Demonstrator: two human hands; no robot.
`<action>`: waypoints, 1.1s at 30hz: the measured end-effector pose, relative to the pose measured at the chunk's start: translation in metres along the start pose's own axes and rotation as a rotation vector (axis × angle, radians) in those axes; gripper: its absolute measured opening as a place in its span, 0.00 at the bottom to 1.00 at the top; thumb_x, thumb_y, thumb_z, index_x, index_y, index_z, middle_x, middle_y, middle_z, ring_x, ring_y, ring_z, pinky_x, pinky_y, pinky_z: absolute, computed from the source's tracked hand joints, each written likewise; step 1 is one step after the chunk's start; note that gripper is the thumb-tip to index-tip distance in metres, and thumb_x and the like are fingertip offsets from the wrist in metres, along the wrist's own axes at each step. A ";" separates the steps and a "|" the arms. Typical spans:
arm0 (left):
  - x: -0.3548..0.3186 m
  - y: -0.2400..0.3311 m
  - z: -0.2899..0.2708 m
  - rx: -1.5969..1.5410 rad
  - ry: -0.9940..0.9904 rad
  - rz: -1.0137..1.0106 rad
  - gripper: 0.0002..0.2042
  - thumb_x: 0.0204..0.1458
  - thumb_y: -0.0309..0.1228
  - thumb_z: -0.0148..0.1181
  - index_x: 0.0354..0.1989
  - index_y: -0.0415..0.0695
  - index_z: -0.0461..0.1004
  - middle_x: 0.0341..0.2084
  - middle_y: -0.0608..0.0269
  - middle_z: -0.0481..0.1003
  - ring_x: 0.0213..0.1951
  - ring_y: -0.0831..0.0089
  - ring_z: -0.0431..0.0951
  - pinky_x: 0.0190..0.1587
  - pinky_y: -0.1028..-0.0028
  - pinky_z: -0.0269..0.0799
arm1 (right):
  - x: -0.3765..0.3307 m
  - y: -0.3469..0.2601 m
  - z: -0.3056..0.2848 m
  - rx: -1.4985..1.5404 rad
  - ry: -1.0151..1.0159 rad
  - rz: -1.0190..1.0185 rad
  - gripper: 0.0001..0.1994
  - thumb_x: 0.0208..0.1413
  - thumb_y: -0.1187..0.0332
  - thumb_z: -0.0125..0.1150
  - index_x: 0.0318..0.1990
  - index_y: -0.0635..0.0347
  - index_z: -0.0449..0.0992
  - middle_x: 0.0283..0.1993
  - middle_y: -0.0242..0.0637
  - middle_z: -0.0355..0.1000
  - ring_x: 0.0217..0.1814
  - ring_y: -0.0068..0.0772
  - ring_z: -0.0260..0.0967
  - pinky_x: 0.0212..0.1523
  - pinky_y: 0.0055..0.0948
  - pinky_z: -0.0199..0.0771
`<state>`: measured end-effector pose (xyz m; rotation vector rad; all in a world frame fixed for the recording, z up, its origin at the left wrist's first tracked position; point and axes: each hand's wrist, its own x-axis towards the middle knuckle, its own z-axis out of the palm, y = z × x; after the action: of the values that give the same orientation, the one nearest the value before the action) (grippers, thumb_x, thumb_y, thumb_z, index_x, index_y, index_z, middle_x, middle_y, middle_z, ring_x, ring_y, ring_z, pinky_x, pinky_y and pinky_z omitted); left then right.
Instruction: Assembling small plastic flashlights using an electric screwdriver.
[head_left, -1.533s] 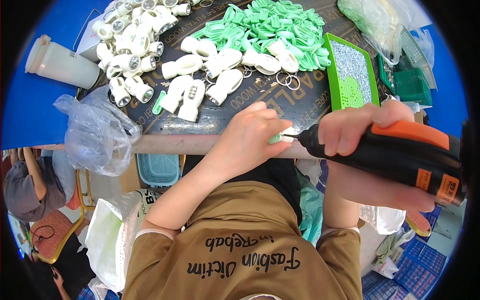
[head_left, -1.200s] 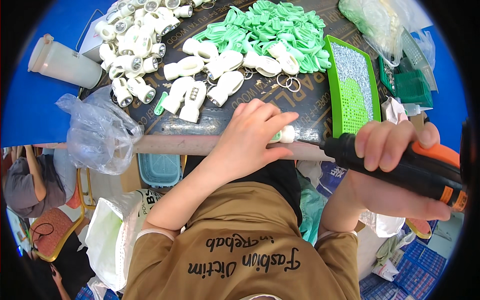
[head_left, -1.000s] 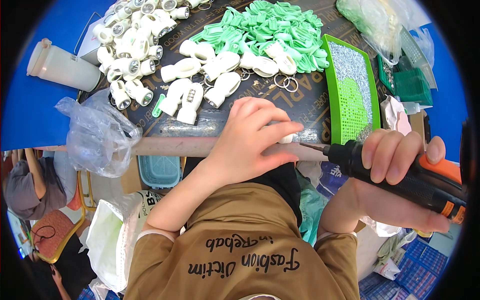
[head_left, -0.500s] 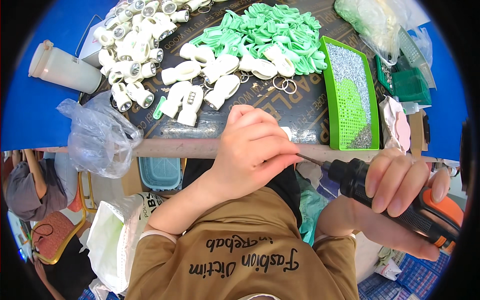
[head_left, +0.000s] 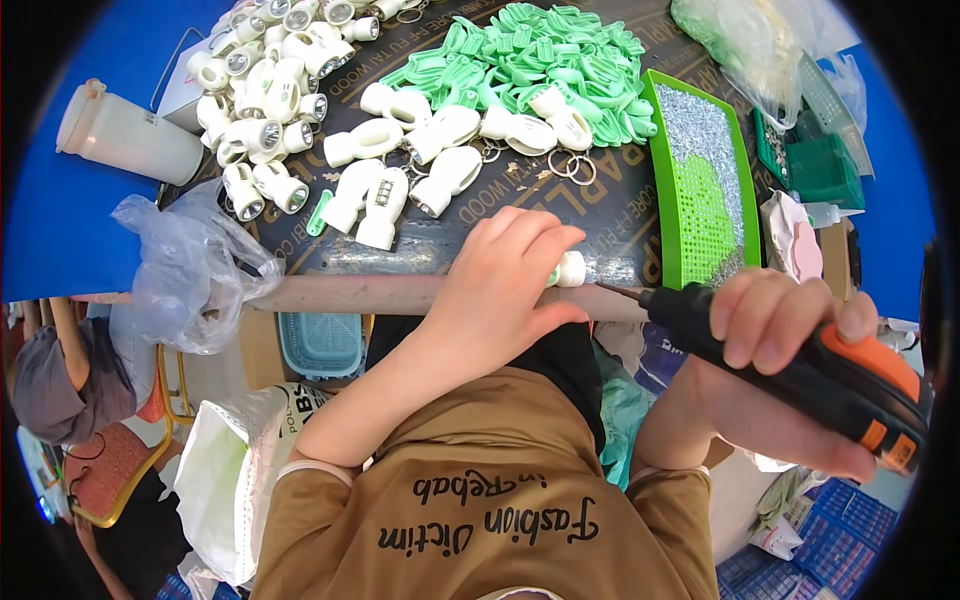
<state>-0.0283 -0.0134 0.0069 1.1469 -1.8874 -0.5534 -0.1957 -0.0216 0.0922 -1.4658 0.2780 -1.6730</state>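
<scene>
My left hand (head_left: 505, 280) is closed round a small white flashlight (head_left: 571, 269) at the near edge of the table. Its white end and a sliver of green show past the fingers; the palm hides the rest. My right hand (head_left: 785, 330) grips a black and orange electric screwdriver (head_left: 685, 318), its thin bit pointing left. The bit's tip lies just right of the flashlight, with a small gap between them. Beyond my left hand lie several white flashlight bodies (head_left: 378, 215) with key rings (head_left: 572, 167), and a heap of green plastic pieces (head_left: 530, 55).
Right of the heap stands a bright green tray (head_left: 668, 220) full of small metal parts. More white flashlights (head_left: 260, 135) are piled at the far left, near a white canister (head_left: 130, 135). A clear plastic bag (head_left: 195, 270) hangs over the left edge. Another person (head_left: 75, 380) sits at the left.
My left fingers have shifted up and apart from the thumb, baring the flashlight's white end. The screwdriver has moved slightly upward, and its bit has come away from my left fingertips.
</scene>
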 end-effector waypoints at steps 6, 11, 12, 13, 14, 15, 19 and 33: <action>-0.004 -0.012 0.010 0.027 -0.072 -0.021 0.19 0.32 0.30 0.68 0.36 0.41 0.73 0.29 0.61 0.70 0.34 0.61 0.69 0.36 0.69 0.67 | -0.005 0.016 0.003 0.020 0.031 0.120 0.45 0.34 0.23 0.43 0.44 0.57 0.63 0.19 0.32 0.60 0.15 0.27 0.56 0.18 0.27 0.59; -0.003 -0.016 0.011 -0.028 -0.019 0.016 0.15 0.30 0.27 0.67 0.31 0.40 0.75 0.23 0.61 0.70 0.28 0.63 0.70 0.30 0.69 0.67 | -0.006 0.023 0.004 0.004 0.053 0.158 0.47 0.31 0.21 0.41 0.43 0.59 0.62 0.18 0.33 0.59 0.14 0.28 0.56 0.18 0.29 0.60; -0.002 -0.015 0.010 -0.028 -0.019 0.016 0.15 0.30 0.27 0.67 0.31 0.40 0.75 0.23 0.61 0.70 0.28 0.63 0.70 0.30 0.69 0.67 | -0.005 0.025 0.002 0.012 0.021 0.145 0.47 0.31 0.20 0.41 0.43 0.59 0.62 0.17 0.33 0.59 0.14 0.28 0.56 0.19 0.29 0.60; -0.001 -0.013 0.009 -0.035 -0.051 -0.001 0.14 0.32 0.26 0.66 0.31 0.39 0.74 0.23 0.60 0.69 0.29 0.62 0.70 0.32 0.68 0.67 | -0.005 0.026 0.000 0.020 -0.010 0.132 0.47 0.30 0.20 0.40 0.42 0.59 0.62 0.17 0.33 0.59 0.14 0.28 0.56 0.19 0.29 0.61; -0.001 -0.012 0.008 -0.042 -0.084 -0.018 0.13 0.33 0.26 0.65 0.30 0.37 0.74 0.23 0.59 0.69 0.30 0.61 0.69 0.33 0.67 0.67 | -0.004 0.027 -0.001 0.020 -0.010 0.132 0.47 0.30 0.20 0.40 0.42 0.59 0.62 0.17 0.33 0.59 0.14 0.28 0.56 0.19 0.29 0.61; -0.001 -0.013 0.008 -0.041 -0.082 -0.020 0.13 0.33 0.26 0.65 0.30 0.37 0.74 0.23 0.59 0.69 0.30 0.61 0.69 0.33 0.67 0.67 | -0.004 0.028 -0.002 0.036 -0.035 0.138 0.47 0.30 0.20 0.40 0.42 0.58 0.62 0.18 0.33 0.59 0.14 0.28 0.56 0.19 0.29 0.61; -0.002 -0.016 0.011 -0.053 -0.011 0.014 0.15 0.29 0.25 0.66 0.30 0.40 0.75 0.20 0.61 0.68 0.25 0.63 0.68 0.28 0.69 0.66 | -0.005 0.027 -0.002 0.046 -0.064 0.168 0.46 0.31 0.20 0.41 0.42 0.58 0.62 0.18 0.33 0.60 0.15 0.29 0.57 0.20 0.29 0.61; -0.001 -0.018 0.011 -0.071 -0.023 0.008 0.14 0.29 0.22 0.62 0.31 0.39 0.76 0.19 0.61 0.67 0.25 0.63 0.68 0.28 0.69 0.65 | -0.008 0.032 0.001 0.033 -0.060 0.178 0.45 0.33 0.22 0.43 0.42 0.59 0.60 0.19 0.34 0.61 0.17 0.30 0.59 0.22 0.31 0.63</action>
<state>-0.0282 -0.0219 -0.0123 1.0916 -1.8763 -0.6267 -0.1810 -0.0351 0.0659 -1.4221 0.3362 -1.4824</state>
